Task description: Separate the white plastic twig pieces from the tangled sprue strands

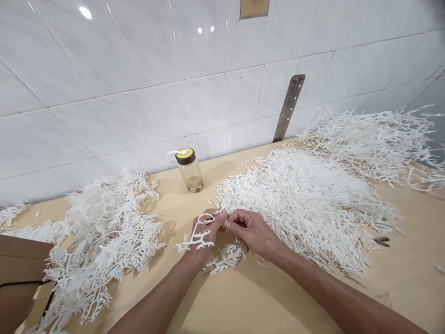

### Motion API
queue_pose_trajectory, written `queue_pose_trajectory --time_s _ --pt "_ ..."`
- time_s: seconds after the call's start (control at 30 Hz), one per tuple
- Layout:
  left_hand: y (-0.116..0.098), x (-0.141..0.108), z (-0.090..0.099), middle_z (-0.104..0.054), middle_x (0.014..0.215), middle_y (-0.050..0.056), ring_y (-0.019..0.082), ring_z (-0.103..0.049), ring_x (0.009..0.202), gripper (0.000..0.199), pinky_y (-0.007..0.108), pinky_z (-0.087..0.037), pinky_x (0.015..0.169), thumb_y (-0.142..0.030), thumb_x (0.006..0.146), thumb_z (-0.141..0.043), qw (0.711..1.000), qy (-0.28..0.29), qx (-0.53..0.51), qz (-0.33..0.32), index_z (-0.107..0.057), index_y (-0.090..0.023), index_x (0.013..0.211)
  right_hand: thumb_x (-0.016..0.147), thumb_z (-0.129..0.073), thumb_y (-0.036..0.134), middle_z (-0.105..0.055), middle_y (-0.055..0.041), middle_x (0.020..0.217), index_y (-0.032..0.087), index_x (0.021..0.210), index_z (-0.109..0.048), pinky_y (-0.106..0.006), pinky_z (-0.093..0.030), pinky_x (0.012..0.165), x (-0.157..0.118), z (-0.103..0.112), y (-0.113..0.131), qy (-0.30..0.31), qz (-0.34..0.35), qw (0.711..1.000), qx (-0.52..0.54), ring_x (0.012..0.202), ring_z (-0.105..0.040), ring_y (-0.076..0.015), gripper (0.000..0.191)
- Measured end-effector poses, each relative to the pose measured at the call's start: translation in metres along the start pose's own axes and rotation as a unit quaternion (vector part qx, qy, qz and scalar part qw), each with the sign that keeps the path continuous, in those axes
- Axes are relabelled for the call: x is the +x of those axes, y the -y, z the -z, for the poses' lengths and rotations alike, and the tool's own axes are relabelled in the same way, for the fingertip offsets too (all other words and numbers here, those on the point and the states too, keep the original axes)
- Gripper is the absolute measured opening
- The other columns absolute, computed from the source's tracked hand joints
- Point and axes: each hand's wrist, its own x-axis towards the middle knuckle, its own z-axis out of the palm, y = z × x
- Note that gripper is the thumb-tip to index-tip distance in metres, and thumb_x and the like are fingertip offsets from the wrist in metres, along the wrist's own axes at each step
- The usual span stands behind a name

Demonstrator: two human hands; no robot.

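My left hand (208, 227) is closed on a white branched plastic sprig (195, 240), whose twigs stick out to the left over the wrist. Thumb and fingertips of my right hand (251, 232) are pinched together right beside the left fingertips, at the sprig's end. Whatever small piece lies between the right fingertips is too hidden to name. Below both hands, another white branched sprig (225, 260) hangs or lies close to the tabletop; I cannot tell which. A large heap of thin white pieces (302, 199) begins just past my right hand.
Branched white sprigs (107, 227) are piled at the left, by a cardboard box (24, 264). A lidded bottle (191, 174) stands near the tiled wall. Longer white strands (371, 139) lie at the back right. A metal bracket (289, 109) leans there. A small dark tool (382, 241) pokes out at right.
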Motion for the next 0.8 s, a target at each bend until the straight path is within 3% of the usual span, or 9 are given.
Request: queue_pose_trajectory --time_s 0.1,0.23,0.37,0.47,0.67,0.8 --pt "-0.004 0.001 0.004 -0.055 0.058 -0.001 0.012 -0.049 0.058 0.035 0.026 -0.038 0.059 -0.048 0.073 -0.075 0.992 -0.019 0.111 -0.048 -0.063 -0.017 0.063 0.084 -0.064 0.047 -0.052 0.0054 0.056 0.018 0.077 -0.060 -0.021 -0.039 0.037 -0.001 0.001 0.006 -0.006 0.003 1.000 -0.027 0.038 -0.045 -0.0071 0.030" --pt "-0.005 0.003 0.011 -0.051 0.055 -0.001 0.012 -0.045 0.055 0.038 0.026 -0.034 0.056 -0.049 0.077 -0.071 0.985 0.020 0.161 -0.063 -0.061 -0.017 0.060 0.086 -0.060 0.043 -0.058 0.0025 0.067 0.019 0.077 -0.060 -0.021 -0.038 0.039 -0.002 0.003 0.008 0.003 0.021 0.999 -0.048 0.043 -0.045 -0.0071 0.026" --pt "0.001 0.006 0.012 -0.051 0.055 -0.001 0.012 -0.046 0.054 0.036 0.026 -0.035 0.056 -0.048 0.076 -0.073 0.994 0.029 0.097 -0.047 -0.060 -0.017 0.062 0.088 -0.056 0.035 -0.062 0.0005 0.073 0.019 0.077 -0.061 -0.024 -0.043 0.053 -0.002 0.005 0.005 -0.017 0.082 0.991 -0.105 0.060 -0.054 -0.0122 0.020" --pt "0.004 0.006 0.009 -0.049 0.052 -0.003 0.010 -0.043 0.051 0.038 0.025 -0.033 0.053 -0.047 0.075 -0.074 0.998 0.031 0.057 -0.014 -0.057 -0.016 0.060 0.090 -0.053 0.031 -0.061 0.0004 0.071 0.019 0.074 -0.060 -0.025 -0.040 0.057 -0.003 0.005 0.006 -0.017 0.129 0.977 -0.167 0.065 -0.052 -0.0138 0.021" --pt "0.003 0.011 0.007 -0.050 0.052 -0.003 0.008 -0.044 0.048 0.041 0.024 -0.034 0.051 -0.046 0.070 -0.079 0.999 -0.050 0.010 0.014 -0.054 -0.016 0.057 0.090 -0.054 0.027 -0.059 0.0012 0.070 0.020 0.076 -0.060 -0.024 -0.036 0.055 -0.013 0.000 0.014 0.044 0.175 0.966 -0.183 0.062 -0.048 -0.0126 0.017" --pt "0.004 0.014 0.009 -0.050 0.051 -0.003 0.008 -0.044 0.048 0.039 0.023 -0.035 0.050 -0.044 0.072 -0.078 1.000 -0.012 -0.017 0.000 -0.057 -0.015 0.057 0.089 -0.055 0.032 -0.060 0.0005 0.069 0.020 0.077 -0.061 -0.025 -0.039 0.056 -0.008 0.002 0.008 -0.025 0.144 0.975 -0.170 0.064 -0.052 -0.0142 0.018"
